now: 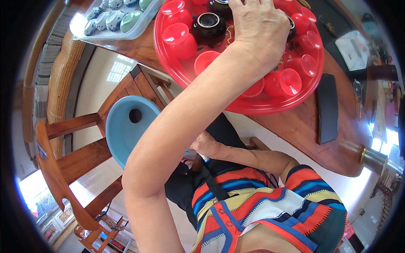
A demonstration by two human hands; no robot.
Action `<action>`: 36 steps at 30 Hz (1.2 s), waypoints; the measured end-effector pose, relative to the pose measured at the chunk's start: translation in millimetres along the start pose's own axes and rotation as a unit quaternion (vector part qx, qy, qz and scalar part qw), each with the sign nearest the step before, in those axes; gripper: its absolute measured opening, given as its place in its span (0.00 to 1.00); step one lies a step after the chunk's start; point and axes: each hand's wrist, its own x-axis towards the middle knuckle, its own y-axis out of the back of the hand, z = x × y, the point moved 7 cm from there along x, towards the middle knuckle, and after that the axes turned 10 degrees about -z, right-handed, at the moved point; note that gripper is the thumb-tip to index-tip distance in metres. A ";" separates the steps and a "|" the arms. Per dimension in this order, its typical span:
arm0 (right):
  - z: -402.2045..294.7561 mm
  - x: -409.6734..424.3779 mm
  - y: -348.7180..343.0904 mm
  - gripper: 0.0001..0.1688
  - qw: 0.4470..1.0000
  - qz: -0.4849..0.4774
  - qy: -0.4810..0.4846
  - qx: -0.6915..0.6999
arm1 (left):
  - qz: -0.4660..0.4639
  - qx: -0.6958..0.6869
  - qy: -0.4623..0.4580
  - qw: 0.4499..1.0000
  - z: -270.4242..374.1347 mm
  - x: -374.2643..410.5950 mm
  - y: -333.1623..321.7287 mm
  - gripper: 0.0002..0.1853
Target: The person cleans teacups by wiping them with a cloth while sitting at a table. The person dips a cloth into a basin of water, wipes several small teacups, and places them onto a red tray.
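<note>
My left hand (261,27) reaches over a round red plastic tray (269,106). Its fingertips are cut off by the top edge of the view, so its grip is hidden. Around the hand are dark glazed cups turned bottom up, among them one black cup (208,27) with a pale foot ring. Translucent red cups (180,41) line the tray's rim, several lying tilted. My right hand (207,145) is low by my lap, curled, with its fingers partly hidden behind my left forearm. A bit of white-and-blue material (204,157) shows beneath it.
A light-blue plastic basin (121,136) rests on a wooden chair (77,158) at left. A clear plastic container (95,37) of blue-and-white and green cups sits on the wooden table (284,132). A black phone (327,109) and eyeglasses (357,90) lie at right.
</note>
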 end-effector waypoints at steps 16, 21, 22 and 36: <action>22.2 1.4 -13.0 0.11 0.999 -0.005 -0.022 -0.039 | 0.059 -0.178 -0.039 0.982 -21.6 -18.9 31.1 0.07; 35.1 -3.3 -17.3 0.13 0.997 -0.026 -0.072 -0.011 | 0.125 -0.131 -0.001 0.983 -109.3 -79.6 82.5 0.13; 39.6 -4.1 -17.7 0.13 0.997 -0.029 -0.078 0.010 | 0.151 -0.201 0.058 0.966 -131.0 -99.5 85.9 0.09; 70.2 -21.4 -60.4 0.15 0.973 -0.074 -0.197 0.093 | -0.064 -0.086 0.452 0.885 -296.9 -439.3 -13.9 0.11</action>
